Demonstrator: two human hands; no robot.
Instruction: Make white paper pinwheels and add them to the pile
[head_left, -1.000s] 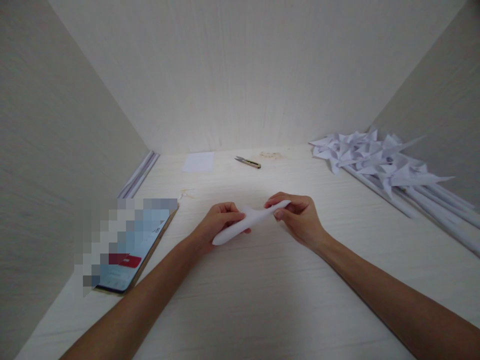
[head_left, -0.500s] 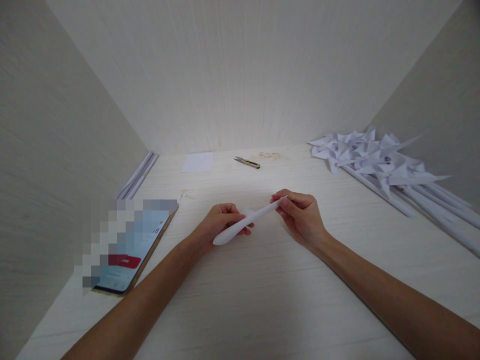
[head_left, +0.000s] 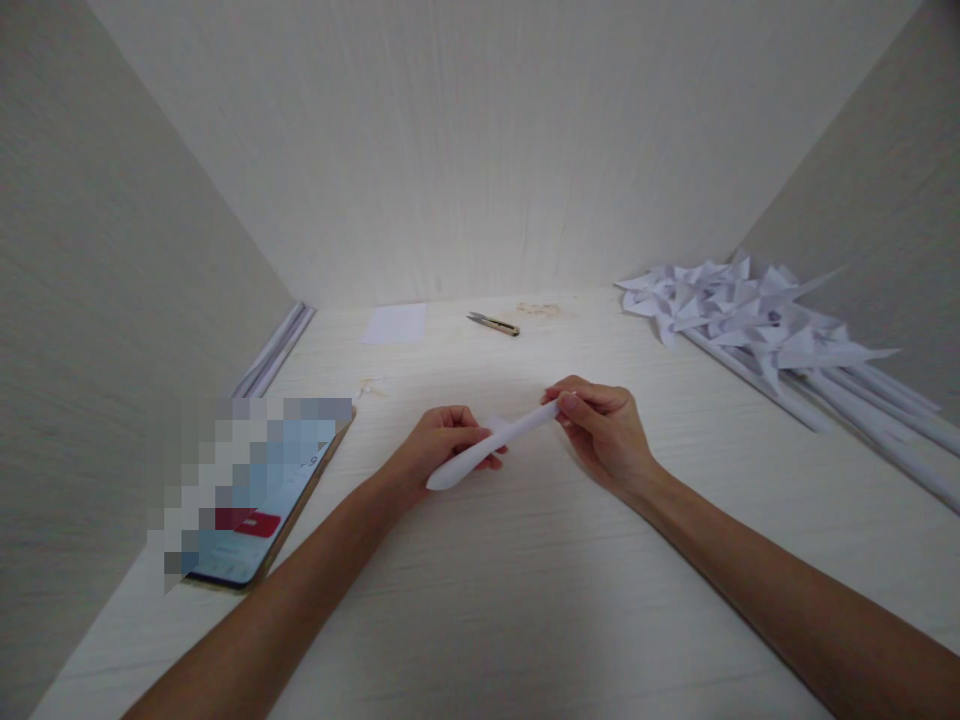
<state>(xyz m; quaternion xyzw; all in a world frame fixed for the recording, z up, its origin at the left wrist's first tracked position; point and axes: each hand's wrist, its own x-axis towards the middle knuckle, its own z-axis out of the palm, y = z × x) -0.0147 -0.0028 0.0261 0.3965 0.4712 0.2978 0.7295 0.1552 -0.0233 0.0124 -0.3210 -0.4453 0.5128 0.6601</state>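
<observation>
Both of my hands hold a white sheet of paper rolled into a thin tube point(head_left: 491, 447) just above the pale wooden table point(head_left: 525, 600). My left hand point(head_left: 435, 443) grips the tube's middle, with its lower end sticking out toward me. My right hand point(head_left: 604, 432) pinches the upper end between thumb and fingertips. The tube slants up from left to right.
A phone point(head_left: 259, 490) with a lit screen lies at the left. A small white paper square point(head_left: 395, 323) and a utility knife point(head_left: 493, 323) lie at the back. A pile of white paper pinwheels on rolled sticks point(head_left: 757, 325) fills the right side. Walls enclose three sides.
The paper roll has become thinner and tighter between my fingers. My right hand shifted slightly along its upper end; my left hand stayed put.
</observation>
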